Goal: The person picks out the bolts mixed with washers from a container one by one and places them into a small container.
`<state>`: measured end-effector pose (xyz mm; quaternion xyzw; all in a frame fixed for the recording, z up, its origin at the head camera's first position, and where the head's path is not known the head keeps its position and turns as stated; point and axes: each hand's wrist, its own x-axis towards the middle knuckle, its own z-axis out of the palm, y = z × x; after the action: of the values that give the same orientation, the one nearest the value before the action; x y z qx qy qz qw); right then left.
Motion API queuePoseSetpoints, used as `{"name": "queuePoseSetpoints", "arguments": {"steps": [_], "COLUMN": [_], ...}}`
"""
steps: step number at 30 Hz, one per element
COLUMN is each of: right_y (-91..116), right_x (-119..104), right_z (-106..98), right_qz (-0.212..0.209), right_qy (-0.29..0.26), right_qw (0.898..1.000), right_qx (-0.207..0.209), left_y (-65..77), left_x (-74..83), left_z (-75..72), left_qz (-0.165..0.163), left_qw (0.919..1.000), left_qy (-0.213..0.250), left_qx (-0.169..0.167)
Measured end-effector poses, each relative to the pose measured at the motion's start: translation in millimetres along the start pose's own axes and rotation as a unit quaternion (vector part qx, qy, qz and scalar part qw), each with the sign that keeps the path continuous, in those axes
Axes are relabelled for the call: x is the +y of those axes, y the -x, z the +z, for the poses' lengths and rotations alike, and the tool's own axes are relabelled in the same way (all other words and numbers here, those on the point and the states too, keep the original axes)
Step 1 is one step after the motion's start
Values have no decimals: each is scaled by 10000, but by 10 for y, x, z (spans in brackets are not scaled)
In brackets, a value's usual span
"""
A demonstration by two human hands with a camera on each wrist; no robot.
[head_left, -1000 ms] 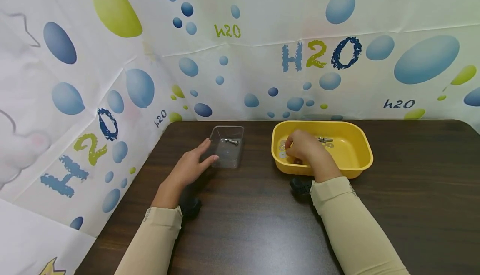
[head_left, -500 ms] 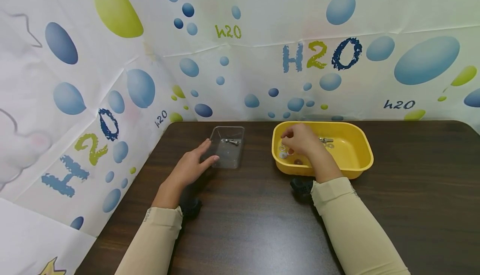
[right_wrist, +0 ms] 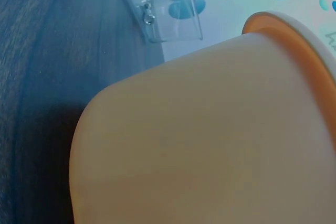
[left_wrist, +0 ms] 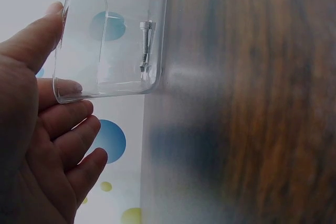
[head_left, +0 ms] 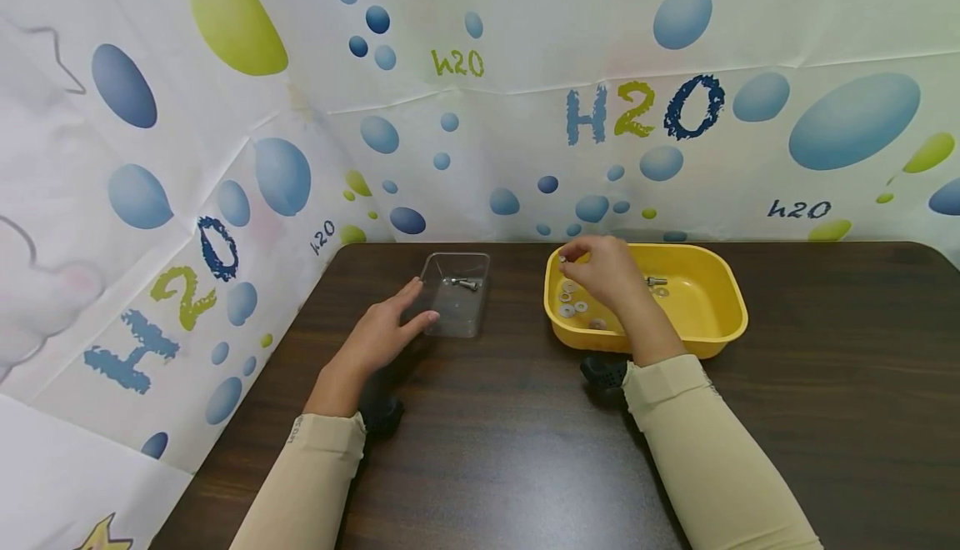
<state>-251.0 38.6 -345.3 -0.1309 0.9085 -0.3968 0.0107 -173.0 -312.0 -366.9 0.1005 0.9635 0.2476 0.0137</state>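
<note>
"H2O" [head_left: 633, 108] and "h2O" [head_left: 458, 62] on white backdrop [head_left: 517, 142]

Two containers are seen, one clear box [head_left: 454, 315] and one yellow tub [head_left: 701, 308], on one table [head_left: 480, 442]. At least two screws [head_left: 468, 285] can be made out in the box; the exact number is blurred by overlap. In the tub, at least one bolt [head_left: 657, 282] is shown, with at least one washer beside it, and five more washers [head_left: 567, 311] are counted nearer the box. One small piece [head_left: 562, 259] is held by one right hand [head_left: 606, 273]; one left hand [head_left: 377, 335] is also seen. Two sleeves [head_left: 300, 483] and two black wrist devices [head_left: 381, 417] are counted.
</note>
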Motion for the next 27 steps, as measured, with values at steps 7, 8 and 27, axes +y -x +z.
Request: {"name": "queuePoseSetpoints", "arguments": {"steps": [7,8,27], "right_y": [21,25,183], "right_x": [-26,-32,-432], "right_z": [-4,-3,137], "right_qz": [-166,-188,-1501], "right_qy": [-44,-64,-478], "right_qw": [9995,9994,9783], "right_qx": [248,297,1348], "left_y": [0,-1,-9], "left_x": [2,3,-10], "left_z": [-2,-2,-1], "left_qz": [38,32,19], "left_qw": [10000,10000,10000], "left_qy": [-2,1,17], "left_qx": [-5,-8,-43]}}
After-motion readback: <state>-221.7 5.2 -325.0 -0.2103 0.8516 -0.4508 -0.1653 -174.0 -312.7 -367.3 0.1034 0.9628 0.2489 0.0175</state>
